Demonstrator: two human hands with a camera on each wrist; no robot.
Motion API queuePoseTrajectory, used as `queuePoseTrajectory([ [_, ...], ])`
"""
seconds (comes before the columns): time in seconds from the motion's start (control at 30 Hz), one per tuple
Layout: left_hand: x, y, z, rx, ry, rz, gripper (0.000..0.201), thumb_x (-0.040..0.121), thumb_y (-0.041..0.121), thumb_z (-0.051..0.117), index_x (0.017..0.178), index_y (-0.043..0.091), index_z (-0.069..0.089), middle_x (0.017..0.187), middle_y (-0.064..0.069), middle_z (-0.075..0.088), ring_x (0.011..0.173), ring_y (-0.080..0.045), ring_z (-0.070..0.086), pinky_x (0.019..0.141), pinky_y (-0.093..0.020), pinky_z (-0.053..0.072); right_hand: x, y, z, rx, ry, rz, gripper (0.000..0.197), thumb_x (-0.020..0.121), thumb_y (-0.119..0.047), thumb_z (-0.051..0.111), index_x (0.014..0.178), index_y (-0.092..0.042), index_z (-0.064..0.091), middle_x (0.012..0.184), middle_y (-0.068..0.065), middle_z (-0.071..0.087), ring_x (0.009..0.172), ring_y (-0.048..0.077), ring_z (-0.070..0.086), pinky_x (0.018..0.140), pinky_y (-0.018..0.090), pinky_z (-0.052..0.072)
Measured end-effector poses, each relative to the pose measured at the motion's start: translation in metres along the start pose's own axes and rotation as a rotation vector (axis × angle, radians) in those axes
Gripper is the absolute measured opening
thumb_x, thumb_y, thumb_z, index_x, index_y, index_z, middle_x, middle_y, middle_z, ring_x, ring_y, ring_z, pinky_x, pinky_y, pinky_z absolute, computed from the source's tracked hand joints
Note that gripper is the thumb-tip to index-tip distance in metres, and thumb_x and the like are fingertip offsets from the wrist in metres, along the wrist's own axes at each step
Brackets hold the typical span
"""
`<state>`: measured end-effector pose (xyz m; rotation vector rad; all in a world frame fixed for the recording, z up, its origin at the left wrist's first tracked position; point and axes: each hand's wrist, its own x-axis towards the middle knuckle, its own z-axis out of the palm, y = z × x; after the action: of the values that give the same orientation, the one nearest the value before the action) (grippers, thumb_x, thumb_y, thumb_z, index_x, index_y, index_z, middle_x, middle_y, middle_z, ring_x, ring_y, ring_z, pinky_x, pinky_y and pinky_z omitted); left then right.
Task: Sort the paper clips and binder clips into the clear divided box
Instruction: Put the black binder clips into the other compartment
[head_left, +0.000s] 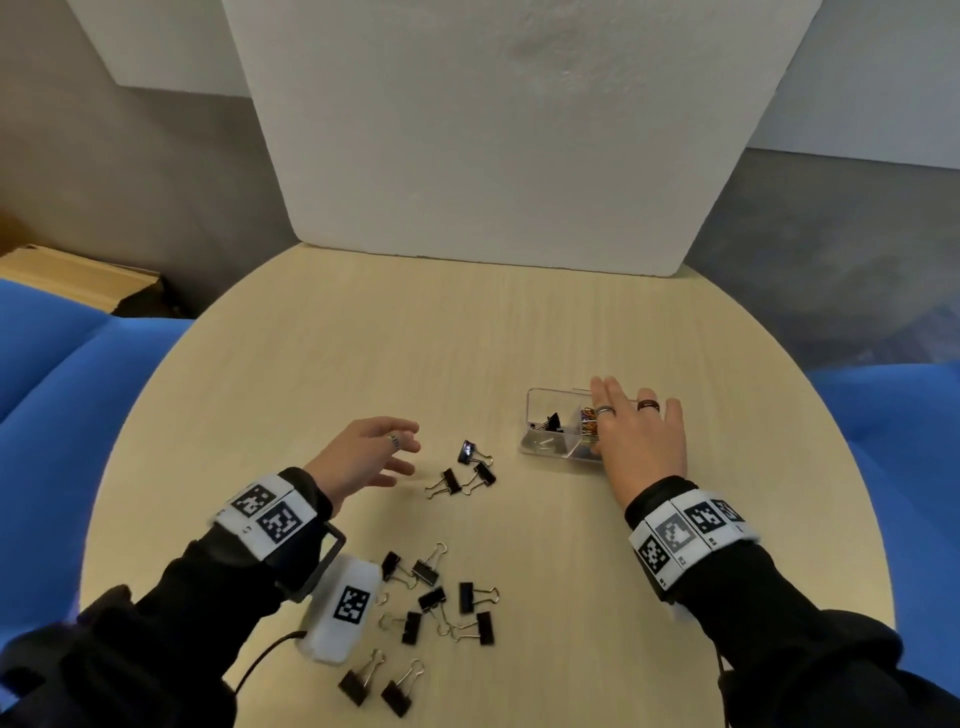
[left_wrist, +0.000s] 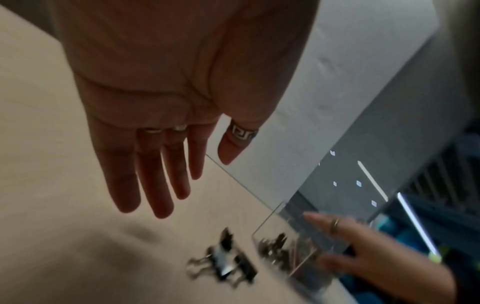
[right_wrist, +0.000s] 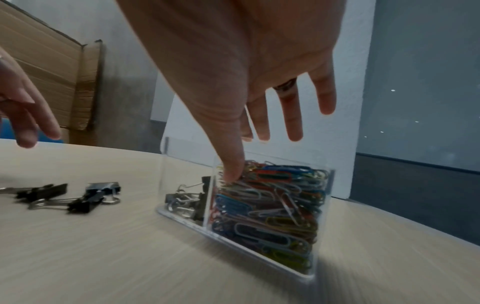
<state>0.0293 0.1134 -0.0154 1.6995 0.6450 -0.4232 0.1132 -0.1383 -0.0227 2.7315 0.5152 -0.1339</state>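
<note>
The clear divided box (head_left: 540, 415) (right_wrist: 187, 218) stands right of the table's middle. Coloured paper clips (right_wrist: 272, 205) fill one compartment and a few black binder clips (right_wrist: 187, 201) lie in the one beside it. My right hand (head_left: 636, 441) (right_wrist: 259, 131) hovers over the box with straight, spread fingers, its thumb pointing down at the paper clips. My left hand (head_left: 387, 452) (left_wrist: 166, 181) floats empty, fingers relaxed, just left of three loose binder clips (head_left: 465, 470) (left_wrist: 226, 261) (right_wrist: 78, 195). Several more binder clips (head_left: 431, 603) lie near the front edge.
The round wooden table (head_left: 415, 338) has a white foam board (head_left: 483, 130) standing at its back edge. Blue seats (head_left: 62, 364) flank the table and a cardboard box (head_left: 78, 275) sits at the far left. A white tagged device (head_left: 345, 608) hangs below my left wrist.
</note>
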Motion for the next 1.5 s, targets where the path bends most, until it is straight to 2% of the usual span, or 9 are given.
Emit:
queuePoseTrajectory([
  [0.07, -0.002, -0.018, -0.011, 0.16, 0.007, -0.004, 0.03, 0.096, 0.016, 0.043, 0.125, 0.013, 0.052, 0.113, -0.004, 0.06, 0.092, -0.019, 0.06, 0.078, -0.028, 0.047, -0.005, -0.007, -0.002, -0.014, 0.032, -0.013, 0.073, 0.091, -0.021, 0.052, 0.147, -0.014, 0.006, 0.155, 0.006, 0.01, 0.132, 0.031, 0.029, 0.107, 0.05, 0.023],
  [0.23, -0.008, -0.056, -0.02, 0.624, -0.181, 0.009, 0.04, 0.091, 0.029, 0.055, 0.129, 0.018, 0.047, 0.121, -0.002, 0.055, 0.099, -0.014, 0.054, 0.088, -0.023, 0.043, -0.026, -0.053, -0.004, 0.134, 0.086, -0.237, 0.056, 0.057, -0.021, 0.084, 0.109, -0.015, 0.065, 0.119, 0.015, 0.06, 0.099, 0.034, 0.061, 0.088, 0.051, 0.047],
  [0.33, -0.014, -0.068, -0.013, 0.783, -0.266, 0.054, 0.05, 0.081, 0.024, 0.067, 0.126, 0.024, 0.048, 0.116, 0.003, 0.047, 0.098, -0.011, 0.049, 0.086, -0.02, 0.044, -0.042, -0.075, -0.005, 0.29, 0.057, -0.256, 0.036, 0.078, -0.033, 0.069, 0.109, -0.017, 0.064, 0.133, 0.017, 0.046, 0.106, 0.034, 0.057, 0.09, 0.045, 0.046],
  [0.63, -0.02, -0.08, -0.002, 0.892, -0.202, 0.211, 0.041, 0.082, -0.002, 0.053, 0.117, 0.02, 0.053, 0.108, 0.003, 0.045, 0.092, -0.011, 0.045, 0.083, -0.019, 0.042, -0.061, -0.085, 0.01, 0.327, 0.194, -0.324, 0.031, 0.065, -0.031, 0.077, 0.093, -0.023, 0.068, 0.106, 0.004, 0.065, 0.096, 0.024, 0.062, 0.077, 0.04, 0.051],
  [0.77, -0.018, -0.079, -0.004, 0.898, -0.184, 0.211, 0.035, 0.082, -0.002, 0.055, 0.112, 0.016, 0.058, 0.103, 0.002, 0.048, 0.091, -0.012, 0.049, 0.08, -0.017, 0.042, -0.069, -0.098, 0.014, 0.42, -0.133, -0.536, 0.039, 0.085, -0.046, 0.049, 0.117, -0.025, 0.054, 0.117, -0.003, 0.054, 0.11, 0.018, 0.049, 0.093, 0.035, 0.039],
  [0.9, -0.017, -0.082, -0.005, 0.912, -0.179, 0.218, 0.037, 0.082, -0.003, 0.054, 0.112, 0.017, 0.057, 0.102, 0.004, 0.046, 0.089, -0.011, 0.048, 0.079, -0.017, 0.042, -0.073, -0.104, 0.021, 0.546, -0.423, -0.513, 0.043, 0.08, -0.042, 0.064, 0.116, -0.022, 0.051, 0.118, -0.002, 0.046, 0.107, 0.017, 0.048, 0.091, 0.029, 0.042],
  [1.1, -0.019, -0.085, -0.004, 0.907, -0.175, 0.209, 0.038, 0.083, 0.001, 0.055, 0.116, 0.019, 0.051, 0.101, 0.003, 0.045, 0.091, -0.013, 0.047, 0.08, -0.021, 0.041, -0.073, -0.104, 0.024, 0.601, -0.42, -0.49, 0.032, 0.083, -0.029, 0.061, 0.111, -0.018, 0.05, 0.115, 0.001, 0.048, 0.106, 0.017, 0.046, 0.088, 0.027, 0.044],
  [1.27, -0.018, -0.086, -0.01, 0.815, -0.174, 0.19, 0.041, 0.079, -0.001, 0.057, 0.114, 0.02, 0.051, 0.102, 0.002, 0.047, 0.091, -0.012, 0.048, 0.075, -0.018, 0.04, -0.074, -0.095, 0.024, 0.774, -0.467, -0.418, 0.025, 0.082, -0.021, 0.058, 0.094, -0.022, 0.036, 0.09, 0.001, 0.05, 0.074, 0.016, 0.049, 0.068, 0.027, 0.045],
  [1.5, -0.015, -0.087, -0.021, 0.662, -0.212, 0.206, 0.035, 0.08, -0.006, 0.052, 0.106, 0.016, 0.059, 0.103, 0.002, 0.055, 0.089, -0.009, 0.051, 0.064, -0.008, 0.04, -0.085, -0.088, 0.033, 0.859, -0.498, -0.371, 0.025, 0.09, -0.018, 0.041, 0.113, -0.021, 0.036, 0.071, -0.007, 0.038, 0.062, 0.01, 0.038, 0.063, 0.027, 0.036],
])
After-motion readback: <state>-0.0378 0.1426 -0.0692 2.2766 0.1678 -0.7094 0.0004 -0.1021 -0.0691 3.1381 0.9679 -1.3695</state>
